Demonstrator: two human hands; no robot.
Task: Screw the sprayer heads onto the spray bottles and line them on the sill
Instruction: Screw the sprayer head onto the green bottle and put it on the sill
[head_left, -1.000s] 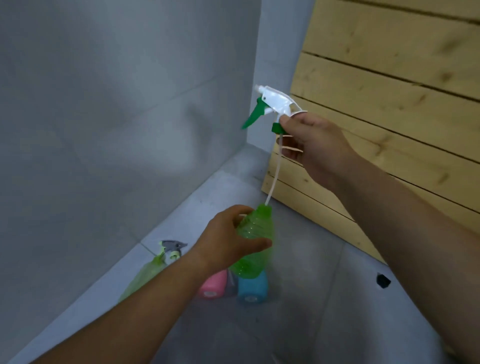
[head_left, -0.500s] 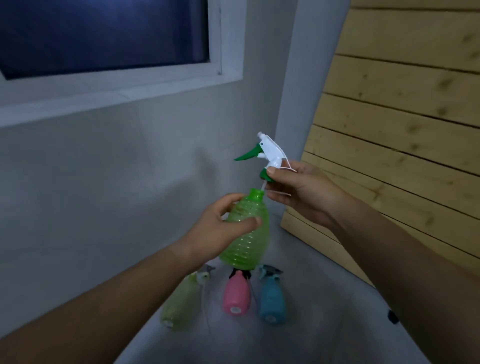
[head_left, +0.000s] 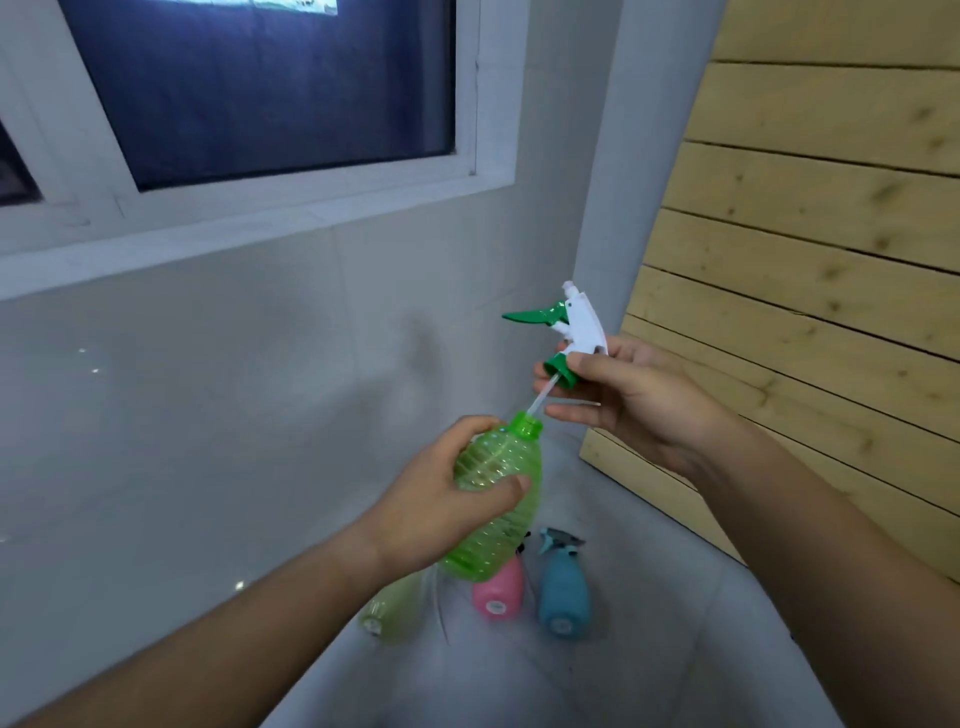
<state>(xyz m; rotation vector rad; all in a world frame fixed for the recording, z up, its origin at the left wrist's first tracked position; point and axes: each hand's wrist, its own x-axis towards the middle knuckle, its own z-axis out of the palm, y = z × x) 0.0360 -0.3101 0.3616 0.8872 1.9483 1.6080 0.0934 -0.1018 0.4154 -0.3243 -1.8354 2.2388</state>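
Observation:
My left hand (head_left: 441, 499) grips a clear green ribbed spray bottle (head_left: 493, 514), tilted with its open neck up and to the right. My right hand (head_left: 623, 395) holds a white sprayer head (head_left: 576, 327) with a green trigger and green collar just above that neck. Its thin dip tube (head_left: 543, 395) runs down into the bottle's mouth, and the collar sits a short gap above the neck. The white window sill (head_left: 249, 228) runs across the upper left, below a dark window.
On the grey floor below lie a pale green bottle (head_left: 389, 613), a pink bottle (head_left: 498, 587) and a blue bottle (head_left: 563, 592) with sprayer heads. A wooden plank wall (head_left: 810, 270) stands at the right. A grey tiled wall (head_left: 182, 389) is under the sill.
My view has tilted up, bringing the window and sill into sight. The sprayer head came down toward the bottle, so more of its tube went inside, and both hands rose.

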